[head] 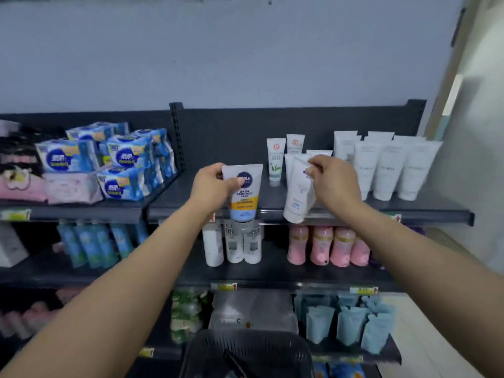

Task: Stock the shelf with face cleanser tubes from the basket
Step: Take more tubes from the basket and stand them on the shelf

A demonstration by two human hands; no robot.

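Dark metal shelving stands against a pale blue-grey wall (pixel 245 64), and we face its top shelf (pixel 425 211). On the left of that level lie blue packs (pixel 122 159). At the right, a group of white tubes (pixel 387 170) stands cap down, with a green-leaf tube (pixel 275 162) nearer the middle. One level down stand white bottles (pixel 234 244) and pink bottles (pixel 324 245).

Our left hand (pixel 210 184) grips a Nivea tube (pixel 244 197) by its flat upper end, thumb across the front. It hangs cap down, upright, with a round blue logo, the words SKIN ENERGY, a yellow band and a pale blue base. Its lower part crosses the shelf's front lip.

Our right hand (pixel 332 178) pinches the top of a plain white tube (pixel 298 197), which is tilted, its cap low at the front lip. We cannot tell whether either tube touches the shelf.

Between our forearms, at the bottom of the view, sits the dark mesh basket (pixel 245 347), well below both hands.
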